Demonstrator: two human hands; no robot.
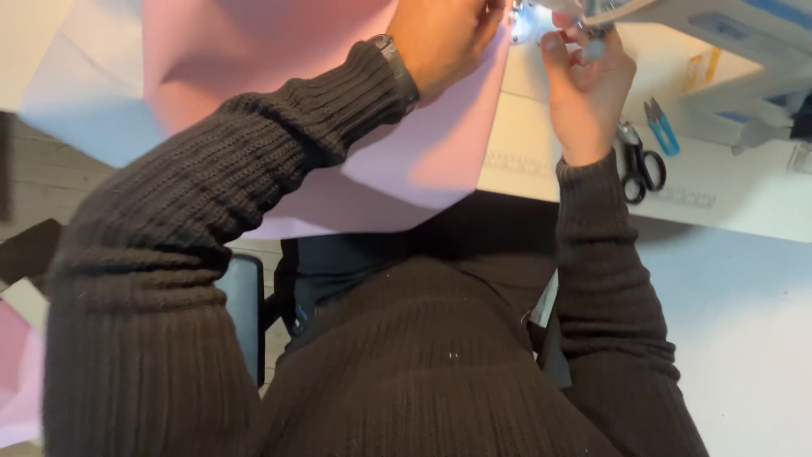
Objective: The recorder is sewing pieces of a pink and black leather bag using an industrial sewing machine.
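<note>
Here, left hand on pink fabric, yellow label beyond.

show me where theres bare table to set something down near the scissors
Bare white table lies between the pink fabric and the right hand; another strip runs below the black scissors toward the table's near edge. It is crowded at the top, where the left hand, the right hand and the blue snips gather by the sewing machine.
</note>
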